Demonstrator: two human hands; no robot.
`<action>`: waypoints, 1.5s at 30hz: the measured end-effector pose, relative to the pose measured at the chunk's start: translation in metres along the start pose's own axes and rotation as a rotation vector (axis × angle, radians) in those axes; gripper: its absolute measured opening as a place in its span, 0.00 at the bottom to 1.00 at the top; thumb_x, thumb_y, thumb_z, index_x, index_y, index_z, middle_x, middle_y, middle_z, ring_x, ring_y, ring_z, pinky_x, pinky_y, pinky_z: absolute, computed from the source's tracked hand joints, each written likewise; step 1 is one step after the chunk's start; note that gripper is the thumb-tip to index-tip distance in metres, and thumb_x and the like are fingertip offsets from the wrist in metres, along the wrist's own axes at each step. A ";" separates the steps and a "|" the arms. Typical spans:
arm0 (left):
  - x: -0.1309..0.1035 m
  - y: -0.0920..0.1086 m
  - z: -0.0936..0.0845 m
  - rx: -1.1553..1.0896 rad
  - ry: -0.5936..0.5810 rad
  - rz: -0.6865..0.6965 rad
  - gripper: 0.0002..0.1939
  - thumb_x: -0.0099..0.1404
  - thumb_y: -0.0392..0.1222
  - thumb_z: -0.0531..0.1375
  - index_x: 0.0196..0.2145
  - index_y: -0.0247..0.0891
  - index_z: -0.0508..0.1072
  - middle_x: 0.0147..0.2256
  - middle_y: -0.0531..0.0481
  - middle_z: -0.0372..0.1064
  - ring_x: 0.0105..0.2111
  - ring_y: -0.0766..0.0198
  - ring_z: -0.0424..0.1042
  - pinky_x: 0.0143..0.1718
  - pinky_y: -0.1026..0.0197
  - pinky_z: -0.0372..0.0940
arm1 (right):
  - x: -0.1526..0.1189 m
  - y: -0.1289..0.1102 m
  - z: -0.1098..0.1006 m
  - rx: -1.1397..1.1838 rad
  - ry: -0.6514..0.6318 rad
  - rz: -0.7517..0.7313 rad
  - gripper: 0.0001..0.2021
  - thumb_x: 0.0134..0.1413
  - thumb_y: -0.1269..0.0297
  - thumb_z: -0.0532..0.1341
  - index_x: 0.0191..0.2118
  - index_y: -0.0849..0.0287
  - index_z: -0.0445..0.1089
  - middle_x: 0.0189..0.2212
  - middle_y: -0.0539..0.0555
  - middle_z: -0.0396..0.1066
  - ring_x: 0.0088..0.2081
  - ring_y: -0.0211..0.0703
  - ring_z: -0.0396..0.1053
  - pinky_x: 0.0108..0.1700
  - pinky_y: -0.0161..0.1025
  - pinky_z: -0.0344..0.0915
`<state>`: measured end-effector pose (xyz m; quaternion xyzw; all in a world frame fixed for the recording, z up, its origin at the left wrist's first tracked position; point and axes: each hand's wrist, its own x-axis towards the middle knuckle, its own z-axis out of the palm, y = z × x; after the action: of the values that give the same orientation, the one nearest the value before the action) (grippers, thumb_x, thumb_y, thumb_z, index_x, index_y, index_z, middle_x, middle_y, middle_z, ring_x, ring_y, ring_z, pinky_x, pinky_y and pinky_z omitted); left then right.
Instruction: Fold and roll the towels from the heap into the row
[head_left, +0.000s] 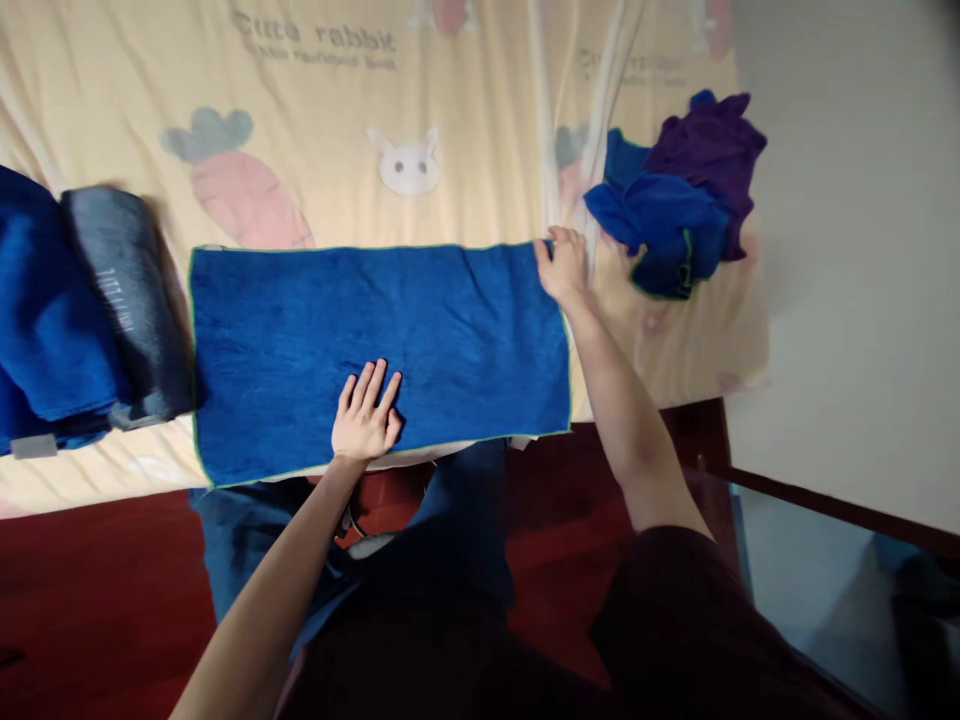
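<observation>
Nearest us, our left hand (365, 415) lies flat, fingers spread, pressing the blue towel (379, 350) spread on the bed (480, 150). Our right hand (562, 265) pinches the towel's far right corner. Beyond that grip sits a crumpled cloth pile (675, 200); folded towels (82, 310) lie left.

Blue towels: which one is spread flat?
The middle towel, under the left hand and pinched at its far right corner by the right hand. The left one is folded; the right one crumpled.
</observation>
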<state>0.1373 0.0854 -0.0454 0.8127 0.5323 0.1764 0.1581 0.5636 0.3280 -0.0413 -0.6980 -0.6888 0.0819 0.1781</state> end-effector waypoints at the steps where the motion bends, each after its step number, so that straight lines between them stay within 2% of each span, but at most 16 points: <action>1: 0.000 0.001 0.000 -0.003 0.003 -0.005 0.40 0.67 0.42 0.57 0.74 0.47 0.53 0.74 0.49 0.40 0.73 0.45 0.47 0.73 0.38 0.44 | -0.001 -0.003 0.007 0.035 0.010 0.004 0.23 0.72 0.51 0.51 0.57 0.64 0.68 0.55 0.66 0.68 0.61 0.58 0.63 0.65 0.63 0.59; 4: 0.002 0.003 -0.001 -0.007 0.016 -0.004 0.39 0.67 0.41 0.57 0.74 0.47 0.54 0.74 0.49 0.40 0.73 0.45 0.48 0.73 0.38 0.44 | 0.004 -0.001 0.017 0.105 0.022 0.060 0.22 0.69 0.48 0.55 0.53 0.63 0.70 0.47 0.61 0.71 0.54 0.53 0.69 0.62 0.59 0.65; 8: 0.002 0.004 -0.003 -0.012 0.022 0.004 0.39 0.66 0.41 0.57 0.74 0.48 0.54 0.74 0.50 0.41 0.73 0.46 0.49 0.73 0.39 0.45 | 0.014 0.023 0.006 0.184 0.016 0.145 0.18 0.66 0.50 0.60 0.47 0.60 0.73 0.36 0.54 0.72 0.44 0.47 0.73 0.56 0.51 0.71; 11: 0.002 0.003 -0.002 -0.025 0.016 -0.006 0.39 0.66 0.42 0.57 0.73 0.48 0.55 0.74 0.50 0.42 0.73 0.46 0.48 0.73 0.39 0.45 | 0.016 0.037 -0.002 0.155 0.059 0.153 0.16 0.66 0.51 0.59 0.41 0.60 0.75 0.35 0.56 0.73 0.44 0.48 0.73 0.56 0.49 0.71; 13: 0.002 0.002 -0.001 -0.024 0.006 -0.014 0.39 0.66 0.42 0.57 0.73 0.47 0.56 0.74 0.50 0.42 0.73 0.46 0.47 0.73 0.39 0.44 | 0.012 0.030 -0.003 0.118 0.114 0.172 0.17 0.70 0.52 0.55 0.43 0.61 0.74 0.39 0.58 0.72 0.48 0.50 0.72 0.58 0.52 0.70; 15: 0.001 0.002 0.000 -0.015 -0.006 -0.017 0.39 0.66 0.43 0.57 0.73 0.46 0.56 0.74 0.50 0.42 0.73 0.46 0.47 0.73 0.39 0.43 | 0.002 0.004 0.000 0.060 0.186 0.196 0.20 0.73 0.55 0.49 0.50 0.64 0.72 0.48 0.63 0.71 0.57 0.54 0.68 0.62 0.59 0.65; 18: 0.001 0.002 0.000 -0.007 -0.019 -0.008 0.38 0.66 0.43 0.56 0.73 0.45 0.57 0.74 0.49 0.41 0.73 0.46 0.46 0.74 0.40 0.43 | -0.029 -0.072 0.012 0.009 0.196 0.137 0.24 0.75 0.59 0.45 0.67 0.67 0.59 0.67 0.68 0.56 0.71 0.62 0.51 0.69 0.69 0.51; 20: 0.001 0.002 0.000 -0.009 -0.022 -0.008 0.38 0.67 0.43 0.56 0.73 0.45 0.57 0.74 0.49 0.42 0.73 0.47 0.46 0.74 0.40 0.43 | -0.061 -0.134 0.026 0.069 0.072 -0.056 0.27 0.74 0.57 0.47 0.72 0.61 0.54 0.72 0.62 0.49 0.75 0.63 0.39 0.73 0.70 0.38; 23: 0.001 0.001 0.001 -0.019 -0.018 -0.023 0.37 0.66 0.44 0.56 0.72 0.45 0.58 0.74 0.48 0.44 0.73 0.47 0.46 0.74 0.39 0.43 | -0.111 -0.215 0.052 0.222 -0.184 -0.348 0.34 0.73 0.51 0.49 0.77 0.46 0.35 0.76 0.47 0.40 0.77 0.57 0.24 0.74 0.66 0.18; 26: 0.001 0.000 0.001 -0.017 -0.010 -0.018 0.36 0.66 0.44 0.56 0.71 0.43 0.60 0.73 0.47 0.46 0.73 0.47 0.47 0.73 0.39 0.43 | -0.138 -0.249 0.065 0.208 -0.319 -0.430 0.41 0.71 0.48 0.52 0.77 0.48 0.27 0.77 0.45 0.34 0.77 0.53 0.19 0.74 0.62 0.14; 28: 0.002 0.001 0.000 -0.007 -0.007 -0.002 0.36 0.66 0.44 0.56 0.71 0.42 0.60 0.73 0.46 0.45 0.73 0.47 0.47 0.73 0.39 0.43 | -0.137 -0.242 0.061 0.154 -0.384 -0.438 0.43 0.69 0.46 0.54 0.77 0.50 0.29 0.77 0.46 0.32 0.77 0.54 0.20 0.75 0.62 0.17; 30: 0.003 0.003 -0.001 0.000 -0.009 0.006 0.36 0.66 0.43 0.56 0.72 0.42 0.59 0.74 0.46 0.43 0.73 0.46 0.46 0.73 0.39 0.43 | -0.125 -0.216 0.050 0.106 -0.414 -0.393 0.42 0.68 0.44 0.54 0.77 0.51 0.33 0.77 0.47 0.32 0.77 0.55 0.23 0.76 0.63 0.21; 35: 0.004 0.005 -0.003 -0.028 -0.005 -0.004 0.36 0.67 0.43 0.56 0.72 0.43 0.59 0.74 0.45 0.43 0.73 0.46 0.47 0.73 0.39 0.42 | -0.085 -0.127 0.018 -0.032 -0.298 -0.126 0.35 0.72 0.44 0.42 0.77 0.54 0.42 0.77 0.52 0.37 0.78 0.54 0.30 0.75 0.67 0.31; 38: 0.004 0.005 -0.002 -0.053 -0.009 -0.012 0.36 0.67 0.44 0.56 0.72 0.43 0.59 0.74 0.46 0.43 0.73 0.45 0.46 0.73 0.38 0.42 | -0.068 -0.087 0.008 -0.083 -0.244 -0.027 0.35 0.72 0.44 0.40 0.76 0.55 0.42 0.77 0.54 0.37 0.78 0.52 0.32 0.75 0.68 0.35; 41: 0.003 0.004 -0.001 -0.085 -0.015 -0.021 0.36 0.67 0.44 0.56 0.72 0.43 0.59 0.74 0.46 0.43 0.73 0.45 0.46 0.73 0.38 0.42 | -0.058 -0.065 0.006 -0.148 -0.202 0.073 0.35 0.73 0.45 0.39 0.76 0.60 0.41 0.77 0.57 0.35 0.78 0.50 0.31 0.76 0.64 0.35; 45: 0.002 0.003 -0.001 -0.116 -0.009 -0.023 0.36 0.68 0.45 0.55 0.72 0.43 0.59 0.74 0.46 0.44 0.73 0.46 0.46 0.73 0.39 0.41 | -0.043 -0.049 0.003 -0.218 -0.185 0.157 0.34 0.75 0.50 0.35 0.76 0.68 0.38 0.77 0.62 0.33 0.78 0.48 0.31 0.76 0.60 0.32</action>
<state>0.1402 0.0861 -0.0431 0.7968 0.5298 0.2013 0.2096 0.5156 0.2849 -0.0321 -0.7544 -0.6503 0.0843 0.0303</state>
